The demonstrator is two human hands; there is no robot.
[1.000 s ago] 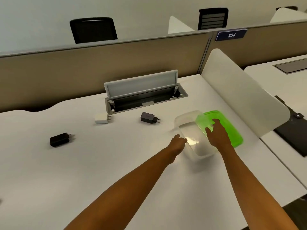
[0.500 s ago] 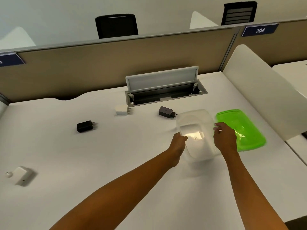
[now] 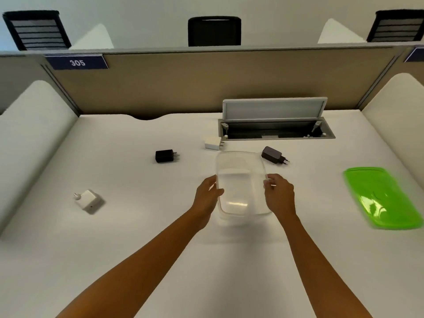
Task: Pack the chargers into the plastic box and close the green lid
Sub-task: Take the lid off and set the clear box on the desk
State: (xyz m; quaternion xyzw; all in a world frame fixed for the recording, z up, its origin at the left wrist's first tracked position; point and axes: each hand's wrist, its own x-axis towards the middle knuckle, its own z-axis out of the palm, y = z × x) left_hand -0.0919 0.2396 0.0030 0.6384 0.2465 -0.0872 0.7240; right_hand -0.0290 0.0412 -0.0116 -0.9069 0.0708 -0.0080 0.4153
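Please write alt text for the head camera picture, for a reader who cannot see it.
Two bare hands, left hand and right hand, hold an empty clear plastic box on a white desk. Four chargers lie around it; the green lid lies apart, right.

Your left hand (image 3: 207,193) and right hand (image 3: 278,193) grip the long sides of the empty clear plastic box (image 3: 241,180) on the white desk (image 3: 137,226). The green lid (image 3: 382,197) lies well apart to your right. Four chargers sit outside the box: a dark grey charger (image 3: 273,155) just beside its far right corner, a small white charger (image 3: 213,143), a black charger (image 3: 165,156), and a white charger (image 3: 87,199) far left.
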